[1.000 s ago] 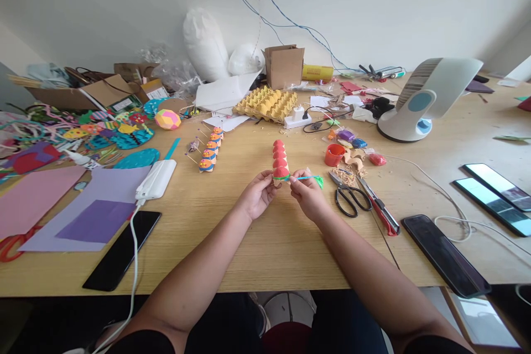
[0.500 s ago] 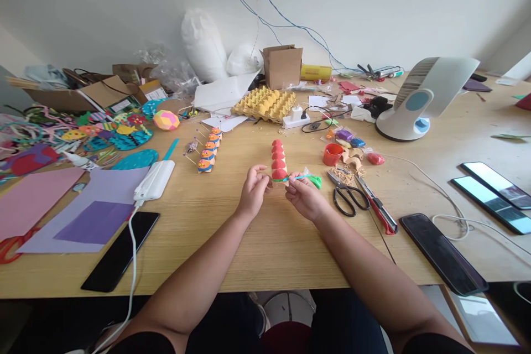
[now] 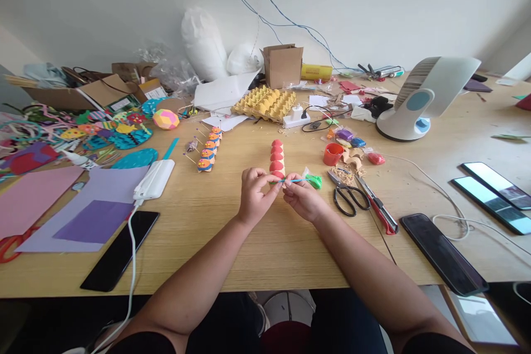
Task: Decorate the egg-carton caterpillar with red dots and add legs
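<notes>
A row of egg-carton cups with red domed tops [image 3: 277, 157] stands on the table in front of my hands. Just at its near end my left hand [image 3: 258, 192] pinches the left end of a thin blue stick [image 3: 295, 180]. The fingers of my right hand [image 3: 302, 196] are closed on the same stick, a little to the right. Both hands' fingertips nearly touch and partly hide the cup nearest me. Beside my right hand lies a lump of green clay [image 3: 315, 181]. Further left sits a decorated blue and orange carton row [image 3: 209, 149] with pins sticking out.
Black-handled scissors [image 3: 350, 199], a red cutter [image 3: 379, 207], a red ring [image 3: 332, 154] and phones [image 3: 443, 251] lie right. A white fan [image 3: 425, 99] stands behind them. A yellow egg tray [image 3: 265, 104] is at the back; a power bank [image 3: 154, 180] and paper lie left.
My left hand has moved right and up to the near end of the red row, its fingertips now on the blue stick beside my right hand's. The red row has shifted slightly left.
</notes>
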The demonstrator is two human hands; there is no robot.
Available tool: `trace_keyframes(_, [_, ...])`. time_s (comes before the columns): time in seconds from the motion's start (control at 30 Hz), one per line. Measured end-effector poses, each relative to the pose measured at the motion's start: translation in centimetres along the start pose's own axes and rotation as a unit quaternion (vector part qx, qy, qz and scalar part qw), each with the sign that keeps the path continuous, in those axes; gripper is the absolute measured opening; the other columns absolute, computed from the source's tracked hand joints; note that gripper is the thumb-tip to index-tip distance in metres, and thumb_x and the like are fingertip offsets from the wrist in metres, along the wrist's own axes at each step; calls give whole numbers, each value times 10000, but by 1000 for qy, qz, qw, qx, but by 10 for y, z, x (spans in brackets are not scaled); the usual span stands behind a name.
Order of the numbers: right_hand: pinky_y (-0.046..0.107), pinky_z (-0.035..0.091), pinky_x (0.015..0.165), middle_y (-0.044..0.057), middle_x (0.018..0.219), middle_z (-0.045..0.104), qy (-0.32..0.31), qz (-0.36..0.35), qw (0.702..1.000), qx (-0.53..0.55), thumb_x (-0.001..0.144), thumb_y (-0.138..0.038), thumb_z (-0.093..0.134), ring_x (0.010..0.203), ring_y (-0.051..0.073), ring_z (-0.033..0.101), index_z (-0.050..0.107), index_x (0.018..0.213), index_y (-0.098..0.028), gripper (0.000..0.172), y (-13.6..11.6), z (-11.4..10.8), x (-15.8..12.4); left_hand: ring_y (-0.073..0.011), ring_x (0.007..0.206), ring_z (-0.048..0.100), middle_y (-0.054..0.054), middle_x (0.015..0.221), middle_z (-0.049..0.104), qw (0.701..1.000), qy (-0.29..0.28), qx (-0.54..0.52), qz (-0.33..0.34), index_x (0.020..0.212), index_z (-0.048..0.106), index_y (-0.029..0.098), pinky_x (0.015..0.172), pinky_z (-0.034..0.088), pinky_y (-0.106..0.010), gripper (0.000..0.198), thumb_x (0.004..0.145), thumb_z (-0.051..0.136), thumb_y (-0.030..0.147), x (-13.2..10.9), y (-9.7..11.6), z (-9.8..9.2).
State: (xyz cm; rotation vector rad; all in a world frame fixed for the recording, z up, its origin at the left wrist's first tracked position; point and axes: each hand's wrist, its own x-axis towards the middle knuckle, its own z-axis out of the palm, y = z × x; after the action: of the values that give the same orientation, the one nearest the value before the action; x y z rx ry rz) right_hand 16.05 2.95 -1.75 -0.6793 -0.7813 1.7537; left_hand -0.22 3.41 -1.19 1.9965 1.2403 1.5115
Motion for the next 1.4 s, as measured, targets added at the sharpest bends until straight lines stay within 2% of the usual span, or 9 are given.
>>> trace_keyframes(0.2, [230,261,501,-48,706,482,18,16,999,45,666,-475,894,562,90,356,632,822,-234,389,-2,-1,0,-219,1033,585,-55,983,676,975,57,-185,-107,835,706,241,958,433,-323,31,824,735,242,2,-4,1])
trace_keyframes(0.37, [211,273,477,-59,710,490,46,12,994,103,659,-434,909,549,72,376,646,842,-224,383,-4,-3,2,-136,836,647,-39,881,740,839,148,-448,-271,783,546,201,647,395,-211,200,749,743,189,18,-20,-5])
trace_keyframes(0.47, [183,273,474,-76,693,473,45,6,991,130,654,-313,925,539,58,386,606,835,-219,379,-5,-5,2,-95,719,630,6,773,693,764,162,-525,-337,831,560,191,605,396,-194,263,720,796,225,26,-31,-9])
trace_keyframes(0.57, [171,281,473,-84,672,452,42,-2,989,140,693,-255,901,528,56,388,570,824,-219,358,-5,-6,3,-70,652,604,47,724,636,760,117,-544,-336,870,588,194,591,414,-188,328,700,857,276,27,-33,-10])
trace_keyframes(0.77, [164,283,468,-86,642,444,43,-19,987,152,709,-208,875,513,57,377,560,822,-220,336,-5,-11,5,-48,538,502,17,726,663,841,-16,-419,-341,908,685,160,495,335,-188,399,636,908,349,18,-27,-1])
trace_keyframes(0.9, [163,294,475,-88,623,446,59,-31,984,164,694,-165,862,513,61,377,551,824,-224,342,-4,-15,7,-62,607,559,21,716,651,833,-72,-393,-383,961,721,139,568,408,-188,469,583,933,319,16,-25,1])
trace_keyframes(1.13, [185,297,471,-80,657,461,54,-32,985,158,737,-197,836,522,69,388,544,841,-230,311,-3,-12,6,-70,620,611,27,743,660,788,-95,-440,-420,933,652,160,587,474,-175,448,594,937,227,10,-21,5])
trace_keyframes(1.23, [185,295,469,-82,655,450,52,-31,987,149,736,-209,842,522,70,380,550,846,-233,313,-3,-10,5,-59,613,617,29,749,653,733,-95,-473,-480,995,662,165,554,483,-141,416,652,895,131,8,-23,6])
trace_keyframes(1.4, [183,294,465,-80,648,444,53,-41,988,140,756,-227,834,517,71,359,548,830,-236,295,-5,-9,5,-42,618,622,0,766,640,628,-166,-542,-533,1058,706,118,532,505,-97,300,778,781,42,11,-27,-1])
